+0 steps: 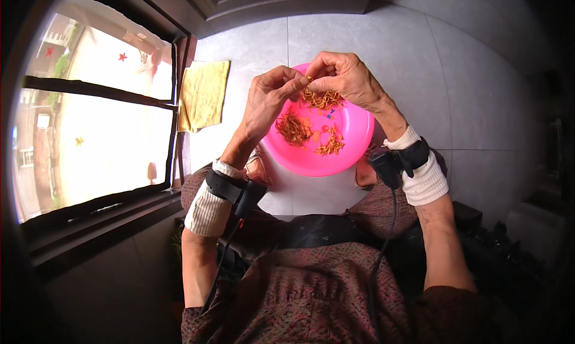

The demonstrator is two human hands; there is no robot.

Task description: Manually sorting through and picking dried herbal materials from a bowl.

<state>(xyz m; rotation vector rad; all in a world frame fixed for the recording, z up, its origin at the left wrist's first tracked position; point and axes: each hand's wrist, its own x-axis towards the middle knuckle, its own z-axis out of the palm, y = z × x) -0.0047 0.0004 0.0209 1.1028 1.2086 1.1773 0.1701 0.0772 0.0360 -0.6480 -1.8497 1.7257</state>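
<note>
Over the far side of a round pink plastic basin [305,162], my two hands meet fingertip to fingertip. Between thumb and forefinger, my left hand [269,97] pinches a small yellow-brown dried plant piece [309,79]. The thumb and fingers of my right hand [345,77] close on the same piece. Below my right hand lies a heap of orange-brown dried strands [324,100], partly covered by the fingers. A darker, denser heap [294,128] sits at the basin's left, and a smaller, looser orange one [330,143] at the near right. Printed figures show on the basin's bottom.
The basin stands on grey floor tiles [395,56] between my feet. To the left, a yellow cloth [204,94] lies by a dark-framed glass door or window [103,133]. A dark panelled door [278,0] is beyond. Cables [391,236] hang from both wrist straps.
</note>
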